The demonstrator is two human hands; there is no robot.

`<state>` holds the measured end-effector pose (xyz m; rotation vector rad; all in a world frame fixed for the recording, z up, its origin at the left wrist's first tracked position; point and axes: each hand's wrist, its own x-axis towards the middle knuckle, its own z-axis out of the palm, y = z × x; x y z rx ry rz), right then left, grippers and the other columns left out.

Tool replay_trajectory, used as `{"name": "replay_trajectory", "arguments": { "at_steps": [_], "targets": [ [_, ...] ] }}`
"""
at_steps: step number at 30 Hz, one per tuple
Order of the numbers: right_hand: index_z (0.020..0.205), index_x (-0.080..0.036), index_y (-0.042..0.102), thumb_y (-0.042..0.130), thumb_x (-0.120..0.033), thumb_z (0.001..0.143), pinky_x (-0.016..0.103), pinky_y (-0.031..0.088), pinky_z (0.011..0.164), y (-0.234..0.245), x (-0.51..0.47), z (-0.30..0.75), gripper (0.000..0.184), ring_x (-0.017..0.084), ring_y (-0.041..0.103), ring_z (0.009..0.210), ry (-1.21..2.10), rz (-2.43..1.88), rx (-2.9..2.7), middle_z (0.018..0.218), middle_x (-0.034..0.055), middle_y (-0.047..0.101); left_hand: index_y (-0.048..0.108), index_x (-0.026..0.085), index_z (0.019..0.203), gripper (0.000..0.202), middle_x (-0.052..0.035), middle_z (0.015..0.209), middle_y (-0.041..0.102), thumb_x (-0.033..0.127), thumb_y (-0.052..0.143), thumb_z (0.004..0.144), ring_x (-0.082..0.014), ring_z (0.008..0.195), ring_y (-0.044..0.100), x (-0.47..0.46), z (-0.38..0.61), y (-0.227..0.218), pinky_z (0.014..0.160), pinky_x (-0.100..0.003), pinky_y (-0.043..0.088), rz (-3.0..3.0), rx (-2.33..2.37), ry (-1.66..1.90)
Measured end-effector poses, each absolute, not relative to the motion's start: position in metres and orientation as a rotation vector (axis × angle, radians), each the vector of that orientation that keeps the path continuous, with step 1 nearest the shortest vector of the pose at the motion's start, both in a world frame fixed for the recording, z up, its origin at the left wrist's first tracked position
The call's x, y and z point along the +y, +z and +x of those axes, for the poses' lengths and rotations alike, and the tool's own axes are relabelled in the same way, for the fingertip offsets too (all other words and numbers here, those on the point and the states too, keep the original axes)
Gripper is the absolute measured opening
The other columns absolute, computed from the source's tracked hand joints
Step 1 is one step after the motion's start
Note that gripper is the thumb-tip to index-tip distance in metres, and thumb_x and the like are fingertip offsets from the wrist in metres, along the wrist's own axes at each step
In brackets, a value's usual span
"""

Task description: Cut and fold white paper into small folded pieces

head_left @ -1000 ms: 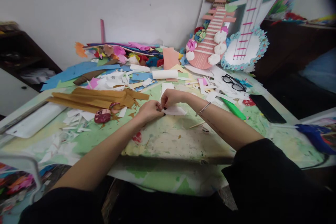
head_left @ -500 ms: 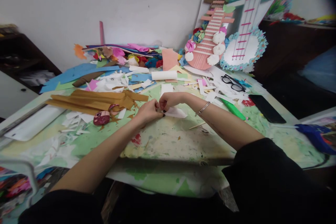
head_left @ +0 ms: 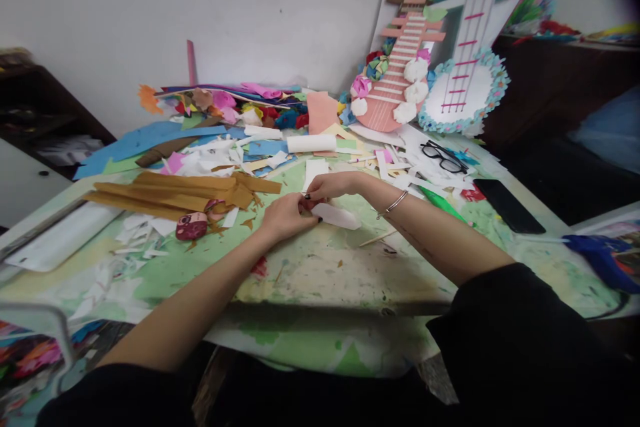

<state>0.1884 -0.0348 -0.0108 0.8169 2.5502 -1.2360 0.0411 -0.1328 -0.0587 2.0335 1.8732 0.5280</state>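
Note:
My left hand and my right hand meet at the middle of a paint-stained green table. Both pinch one end of a small white paper piece that lies on the table and sticks out to the right below my right hand. The fingers of both hands are curled closed on it. A silver bangle sits on my right wrist. Just beyond my right hand lies a white paper rectangle.
Brown paper strips and a small dark red object lie to the left. A white roll, coloured paper scraps, black glasses, a green marker and a black phone lie around. Paper guitars lean on the wall.
My hands stayed together on the white paper piece; my right hand's fingers have stretched a little to the left over it, and the paper has shifted slightly.

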Motion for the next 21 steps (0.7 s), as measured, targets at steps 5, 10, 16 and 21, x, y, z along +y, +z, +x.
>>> {"name": "replay_trajectory", "arguments": {
  "at_steps": [5, 10, 16, 21],
  "targets": [
    [0.08, -0.012, 0.068, 0.058, -0.01, 0.067, 0.023, 0.038, 0.06, -0.012, -0.032, 0.193, 0.017, 0.01, 0.05, 0.061, -1.31, 0.828, 2.51, 0.068, 0.0004, 0.062, 0.07, 0.02, 0.075, 0.027, -0.0018, 0.067, 0.065, 0.045, 0.064, 0.065, -0.0189, 0.065, 0.056, -0.129, 0.045, -0.06, 0.055, -0.026, 0.032, 1.892, 1.753, 0.66],
    [0.079, -0.013, 0.068, 0.062, -0.008, 0.058, 0.024, 0.04, 0.062, -0.014, -0.031, 0.203, 0.022, 0.012, 0.054, 0.065, -1.382, 0.829, 2.509, 0.07, -0.0008, 0.065, 0.071, 0.018, 0.07, 0.021, 0.0001, 0.062, 0.064, 0.036, 0.065, 0.062, -0.0162, 0.062, 0.055, -0.122, 0.045, -0.063, 0.053, -0.024, 0.033, 1.801, 1.633, 0.708],
    [0.075, -0.015, 0.062, 0.066, -0.008, 0.058, 0.022, 0.036, 0.058, -0.021, -0.028, 0.213, 0.019, 0.01, 0.05, 0.063, -1.502, 0.843, 2.578, 0.068, -0.0034, 0.06, 0.066, 0.014, 0.066, 0.022, 0.0015, 0.056, 0.058, 0.034, 0.066, 0.058, -0.0116, 0.053, 0.049, -0.108, 0.047, -0.06, 0.051, -0.023, 0.033, 1.679, 1.423, 0.776],
    [0.074, -0.015, 0.056, 0.066, -0.014, 0.069, 0.021, 0.032, 0.052, -0.01, -0.033, 0.225, 0.011, 0.007, 0.043, 0.057, -1.664, 0.803, 2.569, 0.066, -0.0037, 0.052, 0.06, 0.013, 0.067, 0.024, 0.0008, 0.063, 0.061, 0.033, 0.069, 0.058, -0.0107, 0.059, 0.054, -0.098, 0.047, -0.043, 0.058, -0.022, 0.04, 1.599, 1.252, 0.833]
  ]
}}
